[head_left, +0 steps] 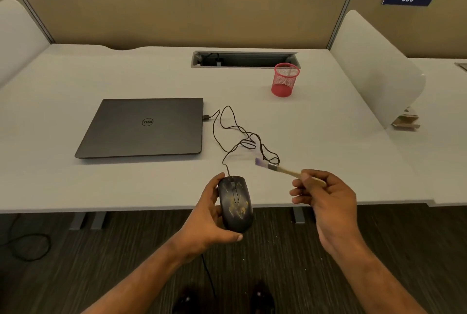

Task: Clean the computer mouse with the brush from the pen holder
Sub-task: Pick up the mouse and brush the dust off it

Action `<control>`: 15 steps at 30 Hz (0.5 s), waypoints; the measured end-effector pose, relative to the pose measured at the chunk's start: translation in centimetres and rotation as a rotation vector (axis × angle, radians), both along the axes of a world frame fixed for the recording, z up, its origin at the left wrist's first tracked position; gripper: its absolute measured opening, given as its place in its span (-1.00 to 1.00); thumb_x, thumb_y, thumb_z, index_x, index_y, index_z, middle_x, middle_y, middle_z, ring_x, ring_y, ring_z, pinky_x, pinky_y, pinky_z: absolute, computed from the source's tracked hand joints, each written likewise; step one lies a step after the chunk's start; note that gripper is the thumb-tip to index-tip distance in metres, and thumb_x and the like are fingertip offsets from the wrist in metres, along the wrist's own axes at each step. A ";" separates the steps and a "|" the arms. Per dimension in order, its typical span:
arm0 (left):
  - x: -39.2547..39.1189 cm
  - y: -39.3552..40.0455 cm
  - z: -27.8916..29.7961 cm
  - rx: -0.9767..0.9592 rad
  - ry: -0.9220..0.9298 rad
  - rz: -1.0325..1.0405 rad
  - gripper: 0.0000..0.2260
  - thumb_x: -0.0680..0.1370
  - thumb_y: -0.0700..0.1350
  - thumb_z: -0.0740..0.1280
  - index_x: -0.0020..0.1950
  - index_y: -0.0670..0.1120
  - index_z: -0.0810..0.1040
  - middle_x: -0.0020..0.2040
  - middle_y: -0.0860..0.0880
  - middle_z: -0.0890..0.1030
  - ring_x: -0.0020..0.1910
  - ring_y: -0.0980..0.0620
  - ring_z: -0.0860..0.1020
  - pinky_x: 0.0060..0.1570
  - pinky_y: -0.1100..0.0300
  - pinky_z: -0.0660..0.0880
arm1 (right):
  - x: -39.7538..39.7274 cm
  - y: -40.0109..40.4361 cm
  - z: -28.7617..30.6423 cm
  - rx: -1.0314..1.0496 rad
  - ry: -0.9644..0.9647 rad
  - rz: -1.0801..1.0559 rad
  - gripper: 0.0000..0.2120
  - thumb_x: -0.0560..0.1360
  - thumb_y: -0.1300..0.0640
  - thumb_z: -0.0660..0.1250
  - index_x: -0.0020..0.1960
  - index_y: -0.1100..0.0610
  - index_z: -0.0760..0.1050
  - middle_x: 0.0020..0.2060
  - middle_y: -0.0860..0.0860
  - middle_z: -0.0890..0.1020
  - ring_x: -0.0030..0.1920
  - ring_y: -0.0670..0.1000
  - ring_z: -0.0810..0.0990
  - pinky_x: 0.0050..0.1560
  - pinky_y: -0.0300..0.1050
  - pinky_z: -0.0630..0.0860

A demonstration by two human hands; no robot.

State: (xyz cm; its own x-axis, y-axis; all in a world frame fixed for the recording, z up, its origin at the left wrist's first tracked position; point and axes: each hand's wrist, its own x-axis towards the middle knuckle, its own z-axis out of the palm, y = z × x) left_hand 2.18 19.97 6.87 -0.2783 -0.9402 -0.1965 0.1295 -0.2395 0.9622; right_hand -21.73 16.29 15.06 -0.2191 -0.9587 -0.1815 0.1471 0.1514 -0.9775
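The left hand [209, 215] cradles the black computer mouse [235, 203] at the near edge of the white tabletop [316, 121], fingers wrapped round its left side and thumb under its tail, yellowish grime showing on its back. Just to the right, apart from the mouse, the right hand [326, 200] pinches the wooden handle of the brush [280, 168], bristles pointing up and left. The mouse's cable [235, 134] loops back to a closed laptop [144, 128], and the red mesh pen holder [285, 79] stands farther back.
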 end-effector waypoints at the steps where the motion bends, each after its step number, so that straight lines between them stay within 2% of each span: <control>1: 0.1 0.2 0.0 0.003 0.005 -0.002 0.10 0.22 -0.40 0.61 0.50 0.34 0.17 0.49 0.11 0.31 0.36 0.05 0.52 0.14 0.00 0.61 | 0.0 0.3 0.2 -0.010 -0.031 -0.006 -0.90 0.46 0.17 0.40 -0.05 0.14 0.66 -0.23 0.16 0.70 -0.28 0.11 0.67 -0.30 -0.13 0.64; 4: 0.3 0.8 0.1 0.006 0.007 -0.003 0.09 0.21 -0.39 0.61 0.49 0.34 0.18 0.48 0.12 0.33 0.36 0.04 0.53 0.15 0.00 0.60 | 0.0 0.9 0.5 -0.045 -0.064 0.007 -0.84 0.34 0.11 0.44 -0.09 0.11 0.69 -0.26 0.14 0.69 -0.31 0.06 0.66 -0.33 -0.17 0.62; 7: 0.4 1.0 0.2 0.011 0.003 -0.008 0.09 0.22 -0.41 0.61 0.50 0.32 0.18 0.46 0.11 0.36 0.35 0.05 0.54 0.14 0.02 0.61 | 0.3 1.3 0.5 -0.076 -0.021 0.014 -0.84 0.33 0.08 0.43 -0.12 0.07 0.69 -0.27 0.11 0.70 -0.31 0.02 0.66 -0.35 -0.22 0.61; 11: 0.6 1.1 0.0 0.023 -0.004 -0.012 0.09 0.21 -0.42 0.61 0.49 0.31 0.19 0.46 0.08 0.36 0.35 0.08 0.53 0.14 0.03 0.60 | 0.8 1.6 0.4 -0.141 0.152 0.046 -0.77 0.44 0.00 0.34 -0.03 0.14 0.57 -0.25 0.09 0.70 -0.28 0.06 0.68 -0.33 -0.20 0.62; 15: 0.7 1.2 -0.1 0.034 -0.001 -0.019 0.10 0.19 -0.41 0.61 0.49 0.29 0.18 0.46 0.06 0.36 0.36 0.05 0.53 0.15 -0.01 0.61 | 1.3 2.2 0.4 -0.229 0.248 0.131 -0.76 0.56 0.01 0.20 0.02 0.21 0.43 -0.24 0.12 0.69 -0.30 0.13 0.66 -0.32 -0.13 0.61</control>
State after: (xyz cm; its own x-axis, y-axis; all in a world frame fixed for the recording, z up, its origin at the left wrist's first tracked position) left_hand 2.85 21.22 6.76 -0.2963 -0.9275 -0.2280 0.1240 -0.2741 0.9537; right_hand -20.40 18.51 15.43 -0.1024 -0.9911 0.0850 -0.1054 -0.0742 -0.9917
